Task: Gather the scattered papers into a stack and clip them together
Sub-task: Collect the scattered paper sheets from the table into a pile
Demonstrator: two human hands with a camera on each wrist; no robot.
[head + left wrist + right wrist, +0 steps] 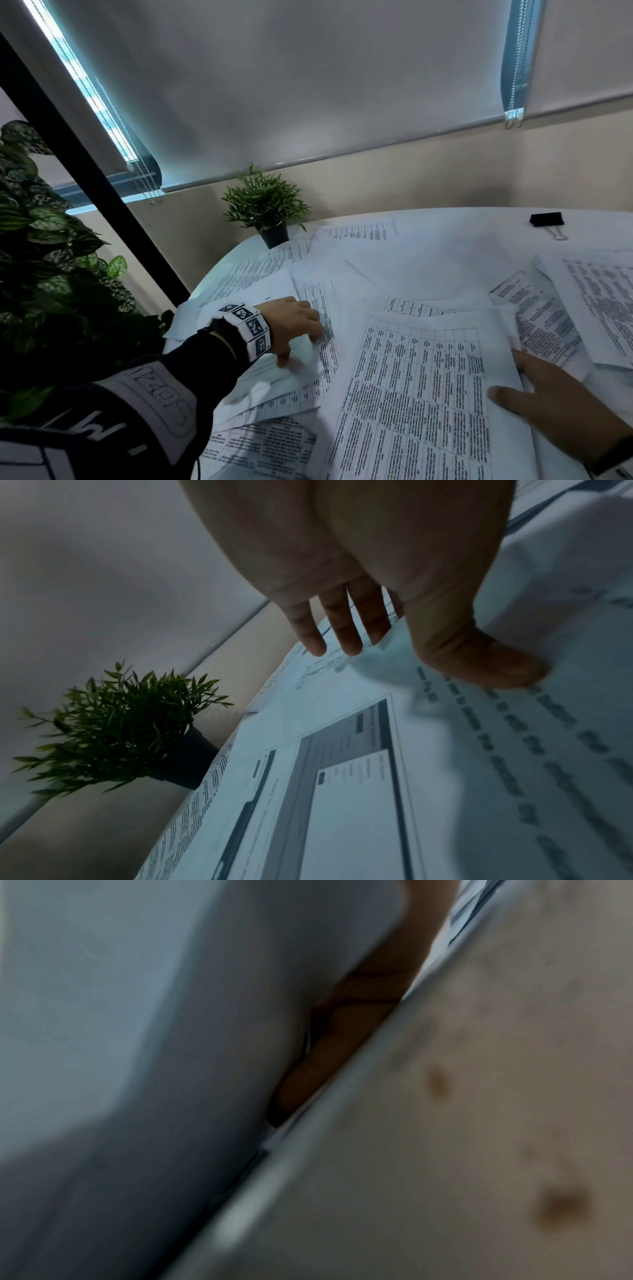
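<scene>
Many printed sheets [373, 274] lie scattered and overlapping on a white round table [479, 217]. My left hand [301, 325] reaches over the left side, fingers straight and pointing down, fingertips touching a sheet with a narrow printed column. The left wrist view shows that hand [428, 653] with spread fingers and the thumb tip on the paper [377, 750]. My right hand [548, 394] grips the right edge of a large sheet printed with a table [411, 394], thumb on top. The right wrist view shows its fingers [335, 1047] tucked between sheets. A black binder clip [546, 219] lies at the far right.
A small potted plant [270, 212] stands at the table's far left edge, also in the left wrist view as a potted plant [130, 723]. A big leafy plant [51, 257] and a black slanted post [102, 185] stand left of the table. Blinds cover the wall behind.
</scene>
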